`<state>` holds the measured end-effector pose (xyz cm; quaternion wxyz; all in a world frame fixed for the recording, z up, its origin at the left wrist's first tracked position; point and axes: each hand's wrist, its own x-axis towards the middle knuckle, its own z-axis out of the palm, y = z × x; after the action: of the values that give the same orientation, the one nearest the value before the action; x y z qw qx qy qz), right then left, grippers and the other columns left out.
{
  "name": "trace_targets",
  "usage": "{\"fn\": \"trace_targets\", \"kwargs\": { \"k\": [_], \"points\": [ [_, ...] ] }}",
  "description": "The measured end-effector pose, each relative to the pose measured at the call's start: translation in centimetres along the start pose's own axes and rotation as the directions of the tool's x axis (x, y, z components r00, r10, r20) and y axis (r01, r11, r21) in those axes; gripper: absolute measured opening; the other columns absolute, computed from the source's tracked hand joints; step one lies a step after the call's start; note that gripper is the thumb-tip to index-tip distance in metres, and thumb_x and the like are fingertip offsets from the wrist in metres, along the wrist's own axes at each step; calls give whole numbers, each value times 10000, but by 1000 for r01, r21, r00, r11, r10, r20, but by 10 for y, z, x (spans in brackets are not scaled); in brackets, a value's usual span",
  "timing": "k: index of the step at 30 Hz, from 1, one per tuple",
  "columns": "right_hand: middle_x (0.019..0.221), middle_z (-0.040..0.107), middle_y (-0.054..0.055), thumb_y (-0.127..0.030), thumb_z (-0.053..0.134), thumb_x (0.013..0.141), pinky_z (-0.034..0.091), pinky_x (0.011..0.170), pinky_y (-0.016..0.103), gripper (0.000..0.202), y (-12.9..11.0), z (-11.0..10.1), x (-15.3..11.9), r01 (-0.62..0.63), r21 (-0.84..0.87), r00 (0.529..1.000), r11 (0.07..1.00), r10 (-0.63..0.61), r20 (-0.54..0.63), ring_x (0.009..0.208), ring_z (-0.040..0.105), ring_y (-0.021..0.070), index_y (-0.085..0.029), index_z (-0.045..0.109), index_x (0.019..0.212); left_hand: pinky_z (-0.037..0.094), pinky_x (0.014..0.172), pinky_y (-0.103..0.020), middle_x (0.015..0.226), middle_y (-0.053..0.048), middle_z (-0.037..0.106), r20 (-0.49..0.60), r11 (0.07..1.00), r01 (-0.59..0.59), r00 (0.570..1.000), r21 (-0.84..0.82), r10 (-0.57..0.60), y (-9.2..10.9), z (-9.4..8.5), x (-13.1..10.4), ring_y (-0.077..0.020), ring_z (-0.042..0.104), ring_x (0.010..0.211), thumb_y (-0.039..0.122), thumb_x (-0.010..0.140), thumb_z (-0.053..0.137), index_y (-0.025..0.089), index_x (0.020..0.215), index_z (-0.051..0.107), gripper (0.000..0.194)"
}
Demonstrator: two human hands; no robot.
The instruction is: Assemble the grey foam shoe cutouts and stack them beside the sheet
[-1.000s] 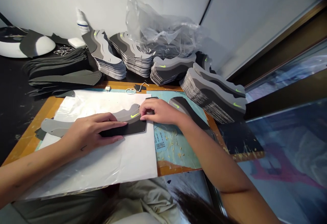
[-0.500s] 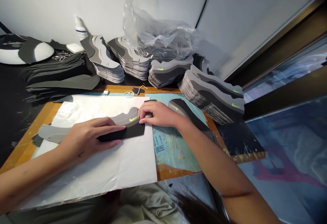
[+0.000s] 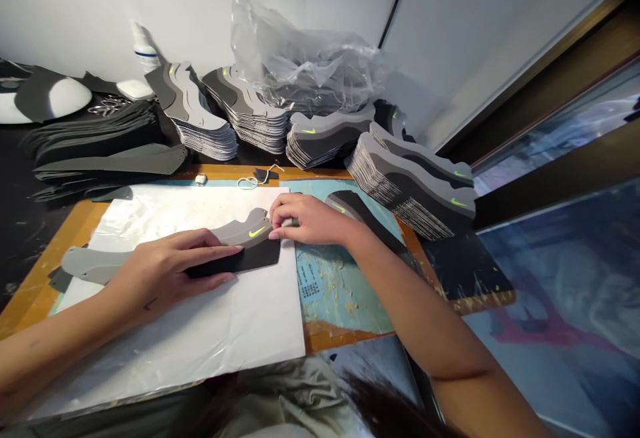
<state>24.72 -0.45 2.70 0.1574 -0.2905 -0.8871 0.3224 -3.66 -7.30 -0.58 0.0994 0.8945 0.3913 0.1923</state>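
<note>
Left hand (image 3: 175, 261) is spread over the panel (image 3: 257, 255) on the paper (image 3: 260, 311), probably to stop it sliding. Right hand (image 3: 307, 220) is curled at its right end; can't tell if it's pinching anything. Stack (image 3: 410, 188) sits off right, likely for elbow room.

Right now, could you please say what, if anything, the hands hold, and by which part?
The left hand holds the piece down by its middle on the paper. The right hand curls at the piece's right end; whether it pinches anything is unclear.
</note>
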Motion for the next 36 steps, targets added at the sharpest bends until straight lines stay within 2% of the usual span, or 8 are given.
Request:
{"fn": "trace_targets", "kwargs": {
  "k": [6,16,21,26,30,36],
  "points": [
    [1079,599,66,-254,598,925,397,954,325,142,0,2,3,-29,-49,999,998,31,42,1049,545,187,-181,619,805,465,633,-171,944,1,644,-3,1000,-13,1000,12,13,-1,1,-2,-84,616,711,391,914,623,335,1203,691,302],
    [1129,580,80,-232,522,957,366,1004,358,165,-3,1,6,-55,-80,991,995,64,117,1104,509,213,-185,610,825,474,629,-174,933,-6,658,-21,999,4,1000,-35,-5,3,0,0,-91,618,692,435,920,595,335,1169,717,295],
    [1055,584,67,-221,556,932,388,940,334,128,-2,2,5,-26,-67,996,997,32,82,1029,522,200,-186,582,812,475,656,-177,947,-5,636,14,1000,1,1000,-23,-1,0,2,-2,-88,617,705,406,923,602,327,1197,701,302],
    [951,601,45,-200,500,944,402,851,303,116,1,0,4,16,-20,999,1000,-15,34,926,537,181,-191,565,848,469,642,-172,945,0,629,-11,1000,-23,1000,-10,23,-1,2,-2,-85,613,705,388,913,621,330,1201,694,302],
    [952,620,47,-200,495,941,405,836,303,130,1,-3,3,4,-15,999,1000,-4,34,912,552,180,-189,572,838,469,649,-168,943,-1,629,-16,999,-34,999,-19,33,0,1,-1,-84,610,714,379,921,616,320,1211,685,304],
    [985,624,43,-228,612,896,416,847,293,93,4,-3,0,27,25,999,999,-28,30,935,564,169,-185,608,814,462,655,-166,954,2,625,4,999,-32,999,-9,32,-1,1,-2,-78,605,719,395,934,594,321,1219,679,306]
  ]
}}
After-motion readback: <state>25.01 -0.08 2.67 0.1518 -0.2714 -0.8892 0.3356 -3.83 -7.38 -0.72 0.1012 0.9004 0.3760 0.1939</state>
